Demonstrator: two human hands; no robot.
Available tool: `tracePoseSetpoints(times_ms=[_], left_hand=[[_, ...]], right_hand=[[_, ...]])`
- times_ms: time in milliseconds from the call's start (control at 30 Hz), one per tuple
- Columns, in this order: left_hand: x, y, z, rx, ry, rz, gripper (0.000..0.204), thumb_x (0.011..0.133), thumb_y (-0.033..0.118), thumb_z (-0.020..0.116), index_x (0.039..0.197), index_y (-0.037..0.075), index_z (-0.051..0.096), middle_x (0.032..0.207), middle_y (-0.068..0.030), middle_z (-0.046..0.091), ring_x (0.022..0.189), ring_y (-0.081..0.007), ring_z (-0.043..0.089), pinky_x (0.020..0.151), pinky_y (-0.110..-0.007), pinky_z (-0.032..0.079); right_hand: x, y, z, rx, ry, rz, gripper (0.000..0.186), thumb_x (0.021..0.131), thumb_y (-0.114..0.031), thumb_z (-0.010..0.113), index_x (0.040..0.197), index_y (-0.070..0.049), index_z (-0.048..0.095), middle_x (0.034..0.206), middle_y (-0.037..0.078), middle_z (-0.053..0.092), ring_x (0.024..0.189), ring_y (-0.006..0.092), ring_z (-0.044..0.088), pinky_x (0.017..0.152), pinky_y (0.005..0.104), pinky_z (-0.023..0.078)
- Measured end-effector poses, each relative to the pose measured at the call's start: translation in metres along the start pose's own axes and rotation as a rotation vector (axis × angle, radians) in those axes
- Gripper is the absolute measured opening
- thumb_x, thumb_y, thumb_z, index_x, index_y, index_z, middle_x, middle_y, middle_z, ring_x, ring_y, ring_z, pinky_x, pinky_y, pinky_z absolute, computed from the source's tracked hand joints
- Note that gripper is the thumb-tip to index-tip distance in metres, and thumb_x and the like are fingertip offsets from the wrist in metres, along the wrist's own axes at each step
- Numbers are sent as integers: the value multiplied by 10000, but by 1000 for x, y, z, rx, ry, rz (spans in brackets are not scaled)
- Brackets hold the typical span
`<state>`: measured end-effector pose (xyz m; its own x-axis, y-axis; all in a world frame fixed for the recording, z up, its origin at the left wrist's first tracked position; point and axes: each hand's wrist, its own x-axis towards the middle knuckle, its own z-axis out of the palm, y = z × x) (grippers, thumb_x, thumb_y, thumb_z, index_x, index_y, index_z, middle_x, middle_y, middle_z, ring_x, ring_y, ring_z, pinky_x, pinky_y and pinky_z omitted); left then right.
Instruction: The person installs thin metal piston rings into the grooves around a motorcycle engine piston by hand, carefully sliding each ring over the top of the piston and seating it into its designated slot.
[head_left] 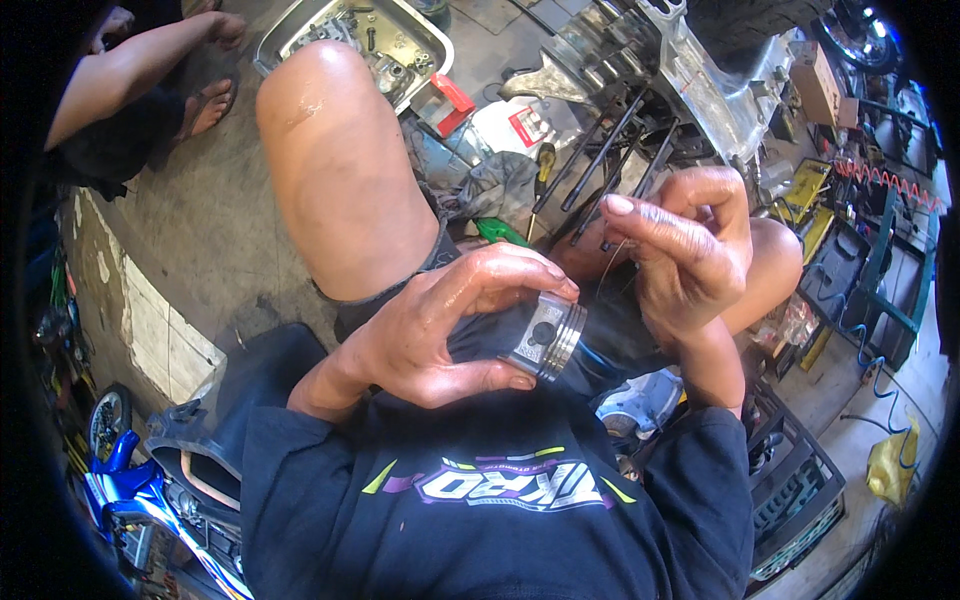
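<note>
My left hand (430, 335) is closed around a silver engine piston (548, 338), gripping it between thumb and fingertips. The piston lies on its side; its ring grooves face right and the round pin hole shows. To the right, my right hand (700, 250) is raised with thumb and forefinger pinched together. From that pinch hangs a thin curved metal strip (612, 262) that looks like a piston ring, apart from the piston. Part of the strip is hard to make out against the dark shorts.
Ahead stand a metal tray (436, 40) of small parts, a red-and-white box (447, 105) and an engine case (715, 80). A screwdriver (543, 175) lies beside dark rods. Another person's foot (208, 105) is at the far left. A black crate (800, 480) stands at right, a blue motorcycle (130, 480) lower left.
</note>
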<state>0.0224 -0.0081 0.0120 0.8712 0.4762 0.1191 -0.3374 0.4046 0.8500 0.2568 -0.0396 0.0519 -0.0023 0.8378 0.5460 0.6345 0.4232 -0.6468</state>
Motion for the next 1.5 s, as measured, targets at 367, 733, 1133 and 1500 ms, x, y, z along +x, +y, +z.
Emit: tracePoseSetpoints(times_ms=[367,733,1133,1500], left_hand=[[5,4,3,-4,-57,-85,731,776,-26,816,1390,9,420,1368,-216,470,1310,-363,511,1113,-501,419],[7,2,3,58,-37,5,681,789,-16,807,1378,-23,466,1335,-188,526,1255,-280,570,1035,-359,494],[11,8,0,284,-40,75,658,737,55,850,1316,-4,543,1275,-157,613,1233,-333,582,1038,-416,472],[14,11,-1,345,-90,110,620,745,44,840,1289,9,546,1260,-157,627,1242,-342,574,1052,-431,453]], right_hand=[[-17,5,11,11,118,-155,410,649,-16,883,1044,-84,798,891,16,512,601,81,517,479,205,371],[-12,4,5,187,-27,-146,367,689,21,844,1047,-37,784,764,32,540,572,115,566,479,220,445],[-10,6,1,186,-98,-199,432,692,-1,852,1112,-50,769,805,37,537,584,125,564,496,236,454],[-14,8,-2,214,-179,-224,340,745,17,836,1067,-67,766,968,56,445,619,128,504,519,247,431]])
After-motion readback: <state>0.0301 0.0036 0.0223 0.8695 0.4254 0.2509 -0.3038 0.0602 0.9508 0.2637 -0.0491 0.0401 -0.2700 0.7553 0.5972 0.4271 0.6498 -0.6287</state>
